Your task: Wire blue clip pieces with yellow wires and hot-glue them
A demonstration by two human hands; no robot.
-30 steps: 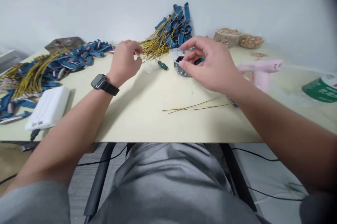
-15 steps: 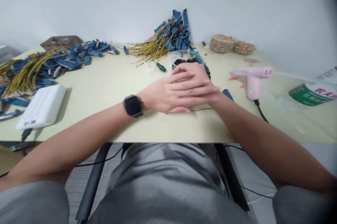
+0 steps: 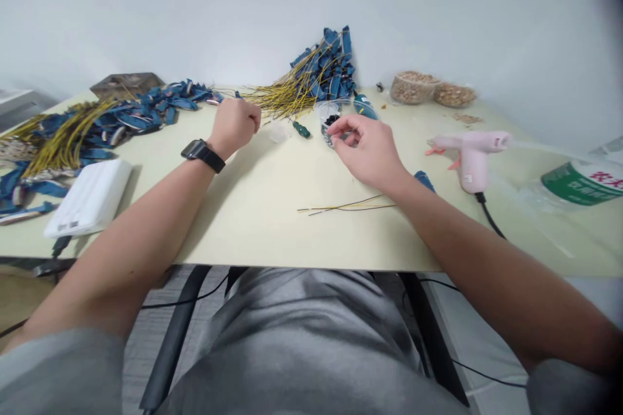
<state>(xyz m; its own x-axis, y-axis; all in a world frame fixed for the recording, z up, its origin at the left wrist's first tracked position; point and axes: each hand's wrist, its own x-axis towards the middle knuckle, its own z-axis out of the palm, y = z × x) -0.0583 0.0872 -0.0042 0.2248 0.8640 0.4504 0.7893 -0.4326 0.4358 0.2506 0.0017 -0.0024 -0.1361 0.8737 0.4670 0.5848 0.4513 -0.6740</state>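
Note:
My left hand point(image 3: 236, 124) is raised over the left middle of the table, its fingers curled in. A dark watch point(image 3: 197, 150) is on that wrist. Whatever those fingers may hold is hidden. My right hand point(image 3: 370, 147) is at a clear plastic tub point(image 3: 321, 117) of small black pieces point(image 3: 331, 120), partly covering it. Its thumb and index finger are close together in a pinch; I cannot make out anything between the tips. Thin yellow and dark wires point(image 3: 345, 207) lie on the table below it, with a blue piece point(image 3: 424, 180) by the right forearm.
Blue pieces with yellow wires lie in a pile point(image 3: 85, 132) at left and a bundle point(image 3: 324, 67) at back. A green-handled tool point(image 3: 302, 130) is near the tub. A pink glue gun point(image 3: 474, 152), a bottle point(image 3: 581, 181), bags point(image 3: 413, 88) of tan bits and a white power bank point(image 3: 90, 197) surround.
My hands were one over the other in the middle and are now apart. The left moved left and up; the right shows its fingers at the tub. The wires beneath are uncovered.

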